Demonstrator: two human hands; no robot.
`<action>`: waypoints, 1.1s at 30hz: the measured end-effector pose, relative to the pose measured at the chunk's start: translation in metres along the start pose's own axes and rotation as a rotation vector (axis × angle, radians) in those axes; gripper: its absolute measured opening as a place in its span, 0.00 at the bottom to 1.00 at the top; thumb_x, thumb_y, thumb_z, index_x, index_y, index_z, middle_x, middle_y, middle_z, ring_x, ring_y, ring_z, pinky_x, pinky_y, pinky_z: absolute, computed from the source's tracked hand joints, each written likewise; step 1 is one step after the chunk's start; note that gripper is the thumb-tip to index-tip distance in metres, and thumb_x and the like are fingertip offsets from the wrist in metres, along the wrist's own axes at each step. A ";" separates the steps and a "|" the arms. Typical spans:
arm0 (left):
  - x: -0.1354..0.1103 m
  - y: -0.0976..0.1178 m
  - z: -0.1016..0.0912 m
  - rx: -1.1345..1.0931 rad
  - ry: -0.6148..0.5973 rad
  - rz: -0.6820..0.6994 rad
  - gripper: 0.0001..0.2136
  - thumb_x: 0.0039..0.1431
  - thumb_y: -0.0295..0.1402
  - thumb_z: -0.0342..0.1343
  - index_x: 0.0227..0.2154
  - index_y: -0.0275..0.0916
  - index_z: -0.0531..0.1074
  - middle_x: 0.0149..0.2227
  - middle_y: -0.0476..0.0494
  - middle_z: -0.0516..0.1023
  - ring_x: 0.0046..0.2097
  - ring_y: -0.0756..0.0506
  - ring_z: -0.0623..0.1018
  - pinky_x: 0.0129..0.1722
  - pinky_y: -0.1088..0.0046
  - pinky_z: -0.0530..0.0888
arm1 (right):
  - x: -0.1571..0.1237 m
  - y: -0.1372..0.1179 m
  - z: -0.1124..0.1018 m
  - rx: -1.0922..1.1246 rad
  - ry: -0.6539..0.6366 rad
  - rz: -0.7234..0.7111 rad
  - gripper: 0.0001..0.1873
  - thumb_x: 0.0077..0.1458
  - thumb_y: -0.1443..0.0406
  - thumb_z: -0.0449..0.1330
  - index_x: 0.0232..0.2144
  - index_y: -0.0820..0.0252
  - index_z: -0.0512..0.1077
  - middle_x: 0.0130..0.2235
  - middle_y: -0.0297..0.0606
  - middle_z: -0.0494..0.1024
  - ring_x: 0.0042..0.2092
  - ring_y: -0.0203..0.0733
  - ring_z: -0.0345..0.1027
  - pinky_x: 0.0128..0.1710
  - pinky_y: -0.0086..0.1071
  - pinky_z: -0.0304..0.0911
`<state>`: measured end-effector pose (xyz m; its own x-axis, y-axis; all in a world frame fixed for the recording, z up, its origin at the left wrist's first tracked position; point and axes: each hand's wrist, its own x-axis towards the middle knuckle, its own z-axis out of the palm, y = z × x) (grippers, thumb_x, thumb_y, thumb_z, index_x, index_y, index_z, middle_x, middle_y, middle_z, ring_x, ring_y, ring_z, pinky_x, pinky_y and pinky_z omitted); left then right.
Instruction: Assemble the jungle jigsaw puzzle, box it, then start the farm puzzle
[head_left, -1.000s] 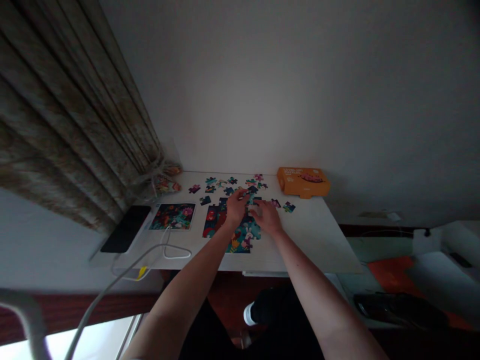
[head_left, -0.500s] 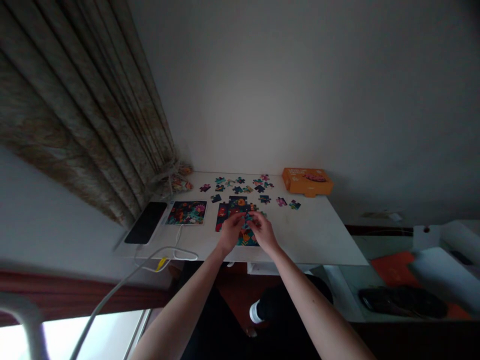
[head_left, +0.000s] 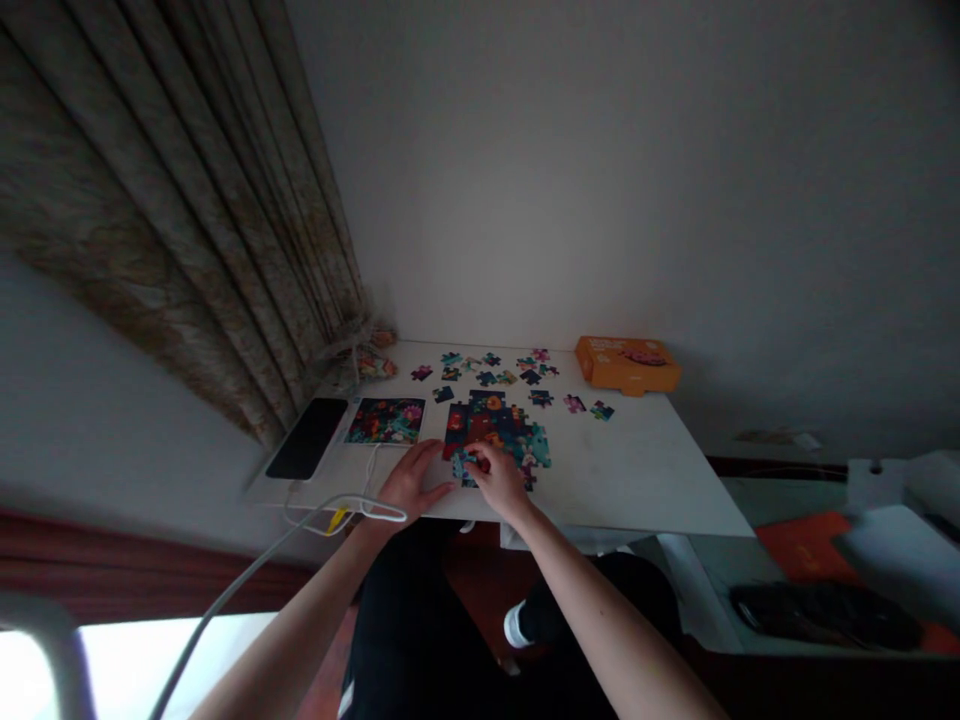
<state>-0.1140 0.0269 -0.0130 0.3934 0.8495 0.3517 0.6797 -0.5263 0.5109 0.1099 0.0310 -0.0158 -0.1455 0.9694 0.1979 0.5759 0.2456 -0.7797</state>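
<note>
A partly joined jigsaw puzzle (head_left: 506, 422) in dark blue, red and teal lies near the table's front edge. My right hand (head_left: 501, 482) reaches over its lower left part, thumb and fingers pinched on a teal puzzle piece (head_left: 463, 464) at the puzzle's lower left corner. Whether that piece is joined to its neighbours I cannot tell. Just left of the puzzle, my left hand (head_left: 411, 482) rests at the table edge with thumb and fingers apart, holding nothing. A printed picture card (head_left: 386, 421) with similar colours lies beyond the left hand.
Several loose puzzle pieces (head_left: 486, 379) are scattered behind the puzzle. An orange box (head_left: 628, 366) stands at the back right. On the left are a black phone (head_left: 307, 440) and a white cable (head_left: 300, 510) looping over the front edge. A plastic bag (head_left: 360, 360) sits by the curtain.
My left hand has moved left off the puzzle and spread its fingers. My right hand has moved left and down, to the puzzle's lower left corner. The view has shifted slightly.
</note>
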 end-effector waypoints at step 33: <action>0.005 0.003 0.008 0.150 -0.233 0.299 0.21 0.71 0.28 0.48 0.63 0.48 0.70 0.65 0.42 0.73 0.67 0.43 0.71 0.67 0.52 0.68 | 0.000 0.022 -0.030 -0.475 -0.061 -0.141 0.20 0.68 0.59 0.57 0.59 0.53 0.73 0.67 0.43 0.70 0.67 0.52 0.61 0.68 0.53 0.52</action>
<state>-0.1047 0.0293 -0.0162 0.7054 0.6549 0.2710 0.5903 -0.7545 0.2868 0.1467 0.0365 -0.0148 -0.2871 0.9283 0.2362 0.8480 0.3610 -0.3881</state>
